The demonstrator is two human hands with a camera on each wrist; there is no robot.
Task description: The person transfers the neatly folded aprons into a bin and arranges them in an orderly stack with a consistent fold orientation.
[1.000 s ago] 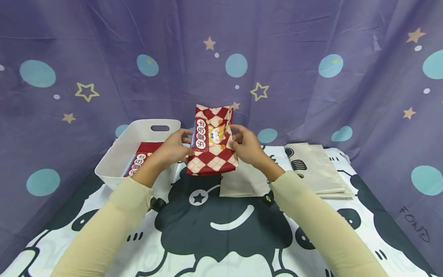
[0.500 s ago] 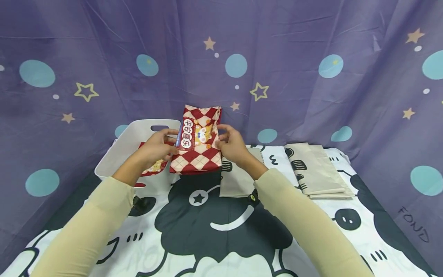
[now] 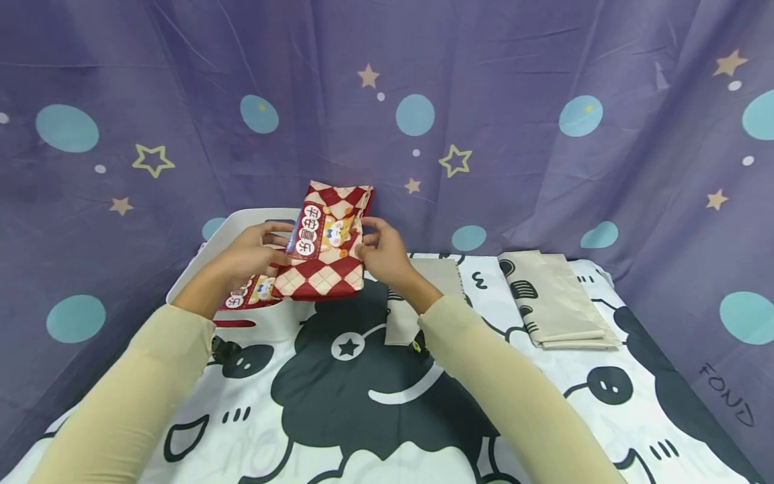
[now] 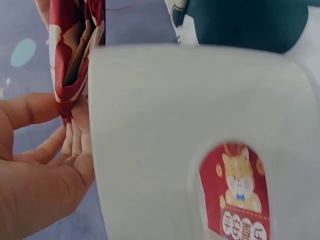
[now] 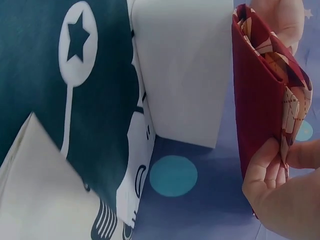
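Observation:
In the head view a folded red-and-cream checked fabric piece (image 3: 326, 242), printed with a cartoon dog and white lettering, is held up over the right side of a white bin (image 3: 275, 329). My left hand (image 3: 244, 255) pinches its left edge between thumb and fingers, also seen in the left wrist view. On the opposite edge, my right hand (image 3: 387, 252) pinches it; the right wrist view shows layered folds (image 5: 270, 65) above the fingers. A similar folded piece (image 3: 250, 292) lies inside the bin, and its dog print (image 4: 240, 185) shows through the handle hole.
Folded beige cloth (image 3: 402, 323) lies right of the bin, partly behind my right arm. Another beige folded stack (image 3: 553, 299) is farther right. A purple curtain (image 3: 508, 154) hangs behind the cartoon-print table cover (image 3: 393, 417).
Both hands have carried the checked piece leftward, from beside the bin to over its right side. More of the near beige cloth was uncovered, then my right arm partly covered it.

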